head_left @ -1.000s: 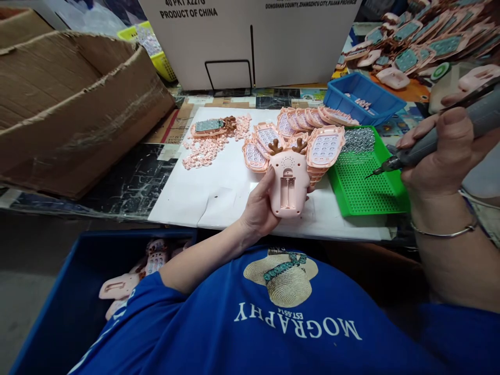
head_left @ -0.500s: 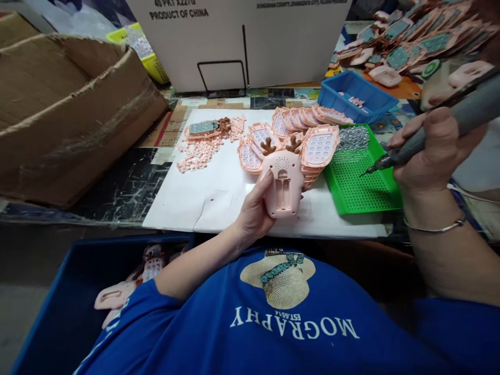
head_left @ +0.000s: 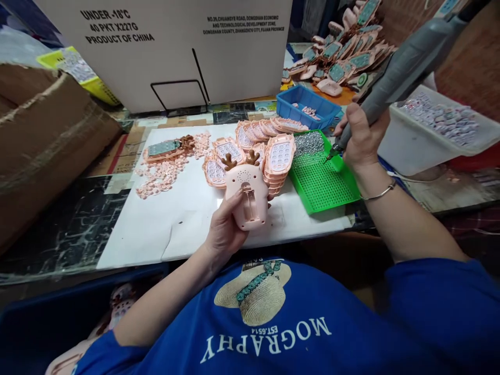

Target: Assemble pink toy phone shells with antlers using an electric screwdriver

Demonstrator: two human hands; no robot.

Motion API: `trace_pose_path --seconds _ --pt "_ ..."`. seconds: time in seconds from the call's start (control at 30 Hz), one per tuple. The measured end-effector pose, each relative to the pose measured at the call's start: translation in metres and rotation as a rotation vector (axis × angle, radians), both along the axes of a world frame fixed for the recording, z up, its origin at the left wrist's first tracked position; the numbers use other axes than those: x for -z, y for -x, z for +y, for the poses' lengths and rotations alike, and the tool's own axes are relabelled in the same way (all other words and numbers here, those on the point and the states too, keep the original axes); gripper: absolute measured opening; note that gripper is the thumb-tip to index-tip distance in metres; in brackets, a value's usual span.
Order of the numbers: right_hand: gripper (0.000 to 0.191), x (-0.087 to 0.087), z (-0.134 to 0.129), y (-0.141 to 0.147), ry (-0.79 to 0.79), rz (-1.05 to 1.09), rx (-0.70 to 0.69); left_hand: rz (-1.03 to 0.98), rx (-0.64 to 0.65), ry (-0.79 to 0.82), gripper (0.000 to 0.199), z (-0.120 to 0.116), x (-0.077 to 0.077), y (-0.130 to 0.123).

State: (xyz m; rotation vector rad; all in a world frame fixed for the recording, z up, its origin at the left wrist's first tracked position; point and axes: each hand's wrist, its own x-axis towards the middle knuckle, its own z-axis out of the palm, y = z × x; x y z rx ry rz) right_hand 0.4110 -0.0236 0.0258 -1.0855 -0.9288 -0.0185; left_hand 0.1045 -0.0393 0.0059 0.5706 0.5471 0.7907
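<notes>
My left hand (head_left: 227, 225) is closed around a pale pink toy phone (head_left: 236, 208) with brown antlers. Its back faces up, showing an uncovered battery compartment and small corner holes. In my right hand (head_left: 365, 136) is a grey electric screwdriver (head_left: 406, 65), its bit pointing down above a green basket (head_left: 332, 195). A heap of silvery screws (head_left: 310, 141) fills the basket's far end. Whether the bit carries a screw is too small to tell. Behind the toy phone lie several pink front shells with white keypads (head_left: 280, 153), stacked and fanned out.
On the white board (head_left: 136, 229), a shell with a green circuit board (head_left: 163, 149) lies among small pink pieces (head_left: 164, 177). A blue bin (head_left: 291, 104), a white tub (head_left: 414, 151) and piled toy parts (head_left: 344, 52) stand beyond. Cardboard (head_left: 58, 151) borders the left.
The view has turned right, bringing the white tub into sight. The screwdriver's bit has shifted toward the screw heap in the green basket. My left hand still holds the toy phone.
</notes>
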Motion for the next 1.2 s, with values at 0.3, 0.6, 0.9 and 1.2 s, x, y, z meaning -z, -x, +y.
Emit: trace_pose_path --seconds 0.3,0.6,0.9,1.2 --pt "0.064 0.008 0.017 -0.006 0.062 0.028 0.035 0.012 0.004 -0.006 0.048 0.002 0.001 -0.003" --pt "0.064 0.015 0.016 -0.008 0.148 0.008 0.024 0.017 0.011 -0.021 0.044 0.001 0.004 -0.003" --pt "0.062 0.014 0.019 -0.008 0.001 0.031 -0.005 0.001 0.019 -0.004 0.04 0.001 0.005 -0.003" --pt "0.028 0.003 0.015 -0.014 -0.183 0.077 -0.061 -0.023 -0.04 0.019 0.047 0.0 0.002 0.008"
